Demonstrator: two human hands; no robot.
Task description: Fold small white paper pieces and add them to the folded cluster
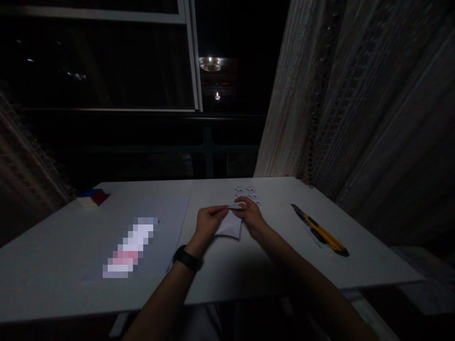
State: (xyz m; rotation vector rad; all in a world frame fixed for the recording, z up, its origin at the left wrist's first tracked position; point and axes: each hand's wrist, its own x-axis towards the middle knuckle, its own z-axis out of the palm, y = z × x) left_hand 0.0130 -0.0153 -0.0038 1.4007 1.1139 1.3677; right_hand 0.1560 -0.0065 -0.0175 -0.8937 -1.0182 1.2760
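Observation:
Over the middle of the white table [220, 279], both hands pinch the top of a piece of white paper [229, 226]. My left hand [209, 221], with a dark watch [187, 258] on its wrist, grips the upper left part between thumb and fingers. From the other side, my right hand [253, 217] pinches the same top edge, which looks folded over. The paper's lower part hangs toward me. Just beyond my right hand lie several small white paper pieces [250, 190] with dark marks, partly hidden by its fingers.
To the right lies a yellow and black utility knife [325, 235]. A large pale sheet [174, 213] is on the left, with a blurred-out item [131, 246] on it. A blue, red and white cube [93, 198] sits far left. Curtains [280, 104] and a dark window border the table.

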